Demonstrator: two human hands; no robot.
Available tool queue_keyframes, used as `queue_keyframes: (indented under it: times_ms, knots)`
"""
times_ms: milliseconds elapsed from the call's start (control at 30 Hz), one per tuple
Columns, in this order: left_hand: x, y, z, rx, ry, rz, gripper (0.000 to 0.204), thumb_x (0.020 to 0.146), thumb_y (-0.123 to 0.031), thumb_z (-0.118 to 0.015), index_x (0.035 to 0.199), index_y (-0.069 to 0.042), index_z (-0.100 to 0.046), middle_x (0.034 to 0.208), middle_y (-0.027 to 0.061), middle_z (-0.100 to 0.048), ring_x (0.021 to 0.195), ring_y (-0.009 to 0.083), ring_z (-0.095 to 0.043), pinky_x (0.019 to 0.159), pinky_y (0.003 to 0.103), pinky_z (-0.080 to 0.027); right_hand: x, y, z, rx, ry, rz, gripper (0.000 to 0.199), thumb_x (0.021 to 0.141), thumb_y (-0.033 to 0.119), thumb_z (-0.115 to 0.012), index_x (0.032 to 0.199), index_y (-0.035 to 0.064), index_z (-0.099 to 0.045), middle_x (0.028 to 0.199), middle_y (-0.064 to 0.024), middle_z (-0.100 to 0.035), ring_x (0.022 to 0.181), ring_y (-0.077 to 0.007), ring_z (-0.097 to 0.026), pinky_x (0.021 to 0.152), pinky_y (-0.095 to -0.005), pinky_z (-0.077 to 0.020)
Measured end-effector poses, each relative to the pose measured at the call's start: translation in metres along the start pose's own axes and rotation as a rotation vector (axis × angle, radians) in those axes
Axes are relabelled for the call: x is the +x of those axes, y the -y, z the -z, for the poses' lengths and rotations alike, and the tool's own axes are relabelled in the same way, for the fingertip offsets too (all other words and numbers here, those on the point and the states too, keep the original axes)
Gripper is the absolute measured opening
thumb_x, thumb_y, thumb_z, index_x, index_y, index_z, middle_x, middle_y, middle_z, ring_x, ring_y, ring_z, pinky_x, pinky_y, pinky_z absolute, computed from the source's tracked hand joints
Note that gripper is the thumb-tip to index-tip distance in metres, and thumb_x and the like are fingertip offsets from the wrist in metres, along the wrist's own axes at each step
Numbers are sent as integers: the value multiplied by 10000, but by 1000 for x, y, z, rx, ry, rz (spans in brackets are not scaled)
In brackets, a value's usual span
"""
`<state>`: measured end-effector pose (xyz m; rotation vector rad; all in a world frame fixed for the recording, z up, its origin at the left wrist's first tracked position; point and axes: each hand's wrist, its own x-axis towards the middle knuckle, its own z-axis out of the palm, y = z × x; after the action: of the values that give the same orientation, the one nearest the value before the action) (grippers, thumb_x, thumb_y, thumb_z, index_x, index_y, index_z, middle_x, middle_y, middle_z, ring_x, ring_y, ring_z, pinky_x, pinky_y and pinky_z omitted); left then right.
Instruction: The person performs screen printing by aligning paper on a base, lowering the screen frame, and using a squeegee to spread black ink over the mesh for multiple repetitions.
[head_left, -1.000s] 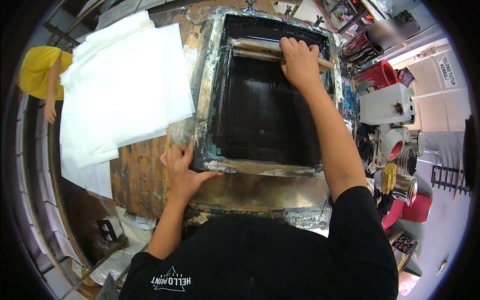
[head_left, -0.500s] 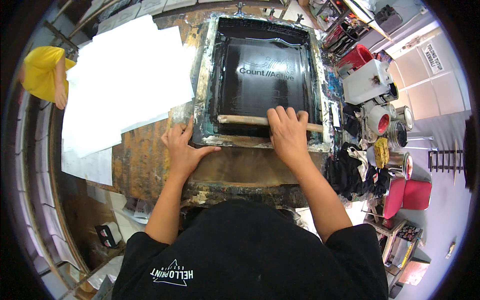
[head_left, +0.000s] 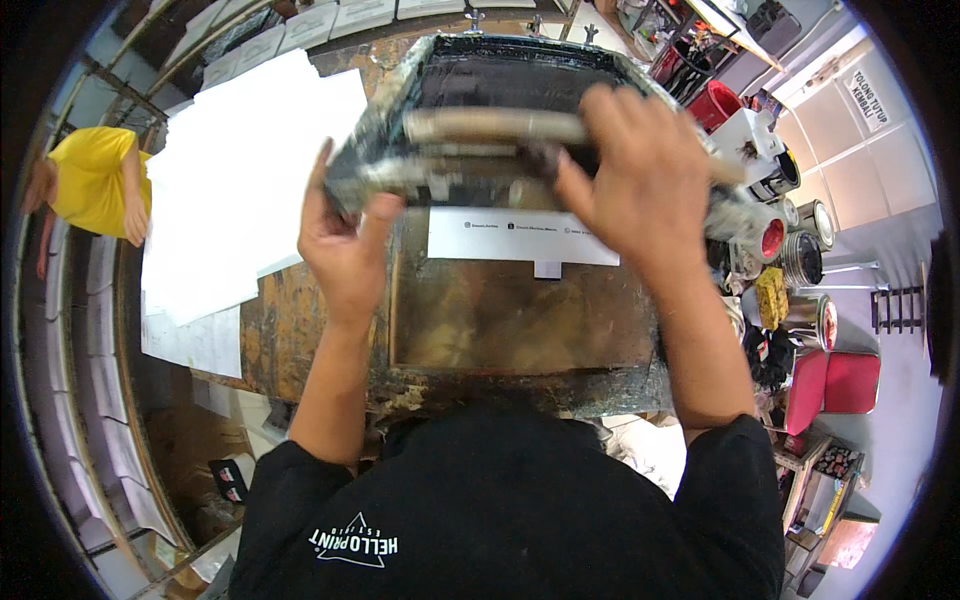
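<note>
We work at ink-stained bench (head_left: pixel 300 330), white paper stack (head_left: pixel 240 190) at left. Printing screen frame (head_left: pixel 520 90) tilted up on far edge, long axis across us, near edge raised. Left hand (head_left: pixel 345 250) grip clamps frame's near-left corner; right hand (head_left: pixel 640 185) grip pinches wooden squeegee (head_left: pixel 495 125) against frame, squeegee lying left-right. Printed white strip (head_left: pixel 520 235) lies exposed beneath: print pass looks done, strip removal left.
</note>
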<state>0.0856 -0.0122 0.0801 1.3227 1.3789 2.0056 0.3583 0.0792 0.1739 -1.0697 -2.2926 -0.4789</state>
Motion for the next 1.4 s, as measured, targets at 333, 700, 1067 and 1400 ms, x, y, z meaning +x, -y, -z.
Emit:
queue_keyframes:
  times_ms: [333, 700, 1067, 1400]
  knots:
    - [148, 217, -68, 656, 332, -87, 413, 1038, -396, -678, 1010, 4, -776, 1077, 202, -692, 995, 369, -656, 856, 482, -544, 135, 9, 78, 160, 226, -300, 592, 1047, 518, -530, 811, -2, -686, 712, -132, -642, 691, -263, -619, 666, -422, -518]
    - [160, 257, -89, 631, 394, -246, 257, 1010, -300, -732, 1133, -91, -817, 948, 164, -744, 840, 333, -721, 771, 416, -569, 144, 3, 68, 7, 134, -316, 622, 1045, 539, -514, 803, -5, -696, 699, -136, -644, 679, -263, -625, 660, -423, -504]
    - [58, 122, 119, 729, -144, 129, 311, 1054, -264, -695, 1081, 30, -793, 750, 65, -720, 682, 123, -644, 653, 306, -522, 115, 14, 61, 103, -26, -190, 693, 1053, 645, -486, 813, 26, -686, 640, -92, -635, 601, -214, -593, 588, -351, -497]
    - [17, 59, 279, 1359, -615, 17, 309, 981, -258, -756, 1121, 17, -760, 992, 148, -738, 924, 286, -668, 823, 410, -523, 96, -32, 33, 1, 1, -74, 474, 1018, 488, -558, 1219, 76, -682, 1025, -245, -718, 969, -464, -687, 846, -510, -529]
